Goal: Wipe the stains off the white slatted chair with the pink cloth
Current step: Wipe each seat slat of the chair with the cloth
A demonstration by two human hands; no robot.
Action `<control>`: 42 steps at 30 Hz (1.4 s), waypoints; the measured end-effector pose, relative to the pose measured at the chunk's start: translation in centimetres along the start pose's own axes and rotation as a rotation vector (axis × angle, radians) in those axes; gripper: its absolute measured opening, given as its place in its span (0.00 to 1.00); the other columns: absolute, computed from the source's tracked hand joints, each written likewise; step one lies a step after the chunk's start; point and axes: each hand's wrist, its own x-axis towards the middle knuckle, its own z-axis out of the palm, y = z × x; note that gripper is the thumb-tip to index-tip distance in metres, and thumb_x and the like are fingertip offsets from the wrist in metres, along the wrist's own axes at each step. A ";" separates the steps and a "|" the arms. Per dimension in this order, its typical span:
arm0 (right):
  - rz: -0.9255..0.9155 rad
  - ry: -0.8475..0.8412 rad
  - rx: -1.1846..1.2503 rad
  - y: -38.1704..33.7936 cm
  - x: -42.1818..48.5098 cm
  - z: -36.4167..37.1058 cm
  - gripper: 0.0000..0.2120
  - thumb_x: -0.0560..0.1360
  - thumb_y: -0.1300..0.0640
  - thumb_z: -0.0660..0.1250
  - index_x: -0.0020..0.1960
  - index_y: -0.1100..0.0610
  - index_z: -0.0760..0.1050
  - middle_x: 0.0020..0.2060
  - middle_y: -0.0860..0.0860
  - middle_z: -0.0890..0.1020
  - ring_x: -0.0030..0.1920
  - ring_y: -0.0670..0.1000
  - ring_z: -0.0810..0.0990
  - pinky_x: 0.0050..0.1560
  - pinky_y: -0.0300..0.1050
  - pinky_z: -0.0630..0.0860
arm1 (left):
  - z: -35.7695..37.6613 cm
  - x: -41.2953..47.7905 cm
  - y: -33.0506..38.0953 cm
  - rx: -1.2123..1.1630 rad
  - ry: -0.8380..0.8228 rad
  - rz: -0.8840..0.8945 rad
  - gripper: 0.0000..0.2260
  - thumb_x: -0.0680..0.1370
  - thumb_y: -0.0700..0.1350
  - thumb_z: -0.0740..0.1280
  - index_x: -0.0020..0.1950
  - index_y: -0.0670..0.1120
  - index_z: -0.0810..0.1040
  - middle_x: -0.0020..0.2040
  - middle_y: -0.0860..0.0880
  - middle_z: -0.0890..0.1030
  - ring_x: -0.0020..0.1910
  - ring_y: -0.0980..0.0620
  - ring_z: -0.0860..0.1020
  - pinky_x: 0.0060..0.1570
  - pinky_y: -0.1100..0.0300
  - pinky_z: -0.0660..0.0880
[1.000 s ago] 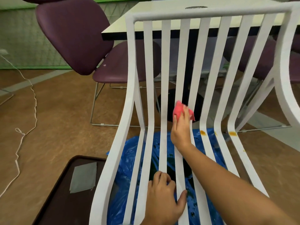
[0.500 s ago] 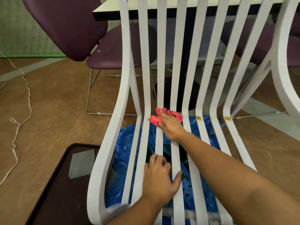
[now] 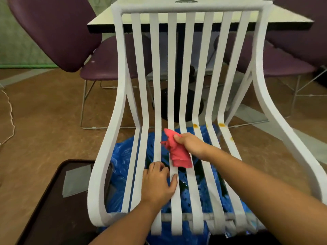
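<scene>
The white slatted chair [image 3: 122, 96] fills the middle of the view, its back rising away from me. My right hand [image 3: 192, 145] grips the pink cloth [image 3: 177, 152], which hangs down over the middle seat slats. My left hand [image 3: 158, 185] rests flat on the seat slats nearer to me, fingers spread, holding nothing. Orange stains sit on the right slats near the seat bend: one stain [image 3: 195, 125], another stain [image 3: 221, 124], and a smaller stain [image 3: 231, 138] lower on the rightmost slat.
A blue plastic sheet [image 3: 123, 156] lies on the floor under the chair. A dark tray [image 3: 53, 200] with a grey sheet is at lower left. Purple chairs [image 3: 58, 32] and a table [image 3: 283, 20] stand behind. A white cord [image 3: 9, 119] trails on the left floor.
My right hand has drawn the pink cloth down from the bend of the middle slats onto the seat, nearer my left hand. The cloth now hangs loose from my fingers. The view has tilted up.
</scene>
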 end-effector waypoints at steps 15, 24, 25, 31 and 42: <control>0.185 0.237 -0.429 6.5 -6.0 6.5 0.23 0.85 0.47 0.52 0.76 0.59 0.58 0.70 0.58 0.71 0.63 0.55 0.76 0.62 0.52 0.75 | -0.1 -0.1 0.5 0.025 -0.013 -0.016 0.11 0.80 0.56 0.59 0.44 0.52 0.76 0.48 0.55 0.73 0.51 0.54 0.71 0.48 0.57 0.72; 0.232 0.389 -0.539 6.9 2.3 5.0 0.36 0.85 0.51 0.54 0.81 0.58 0.32 0.81 0.54 0.38 0.73 0.63 0.67 0.69 0.56 0.71 | 0.3 0.1 0.4 0.018 -0.031 0.008 0.12 0.79 0.57 0.59 0.42 0.52 0.75 0.48 0.56 0.73 0.53 0.56 0.69 0.48 0.58 0.72; 0.223 0.404 -0.556 6.8 3.6 4.8 0.37 0.85 0.53 0.55 0.81 0.57 0.33 0.81 0.53 0.38 0.73 0.64 0.68 0.67 0.57 0.72 | 0.5 0.3 0.2 0.016 -0.035 0.008 0.12 0.79 0.57 0.59 0.42 0.52 0.75 0.48 0.56 0.73 0.53 0.55 0.69 0.48 0.58 0.72; 0.197 0.366 -0.507 5.2 10.2 0.7 0.38 0.84 0.57 0.57 0.81 0.56 0.33 0.81 0.49 0.36 0.74 0.63 0.67 0.65 0.55 0.75 | 0.7 0.2 0.1 0.007 -0.042 0.036 0.12 0.80 0.57 0.59 0.43 0.51 0.75 0.49 0.55 0.73 0.55 0.55 0.70 0.49 0.57 0.73; 0.189 0.427 -0.484 5.5 13.1 -0.4 0.39 0.84 0.56 0.56 0.80 0.50 0.29 0.81 0.48 0.39 0.60 0.61 0.78 0.52 0.55 0.82 | 0.4 0.5 0.1 -0.011 -0.063 0.021 0.13 0.79 0.59 0.57 0.43 0.53 0.73 0.50 0.56 0.72 0.56 0.57 0.68 0.52 0.61 0.70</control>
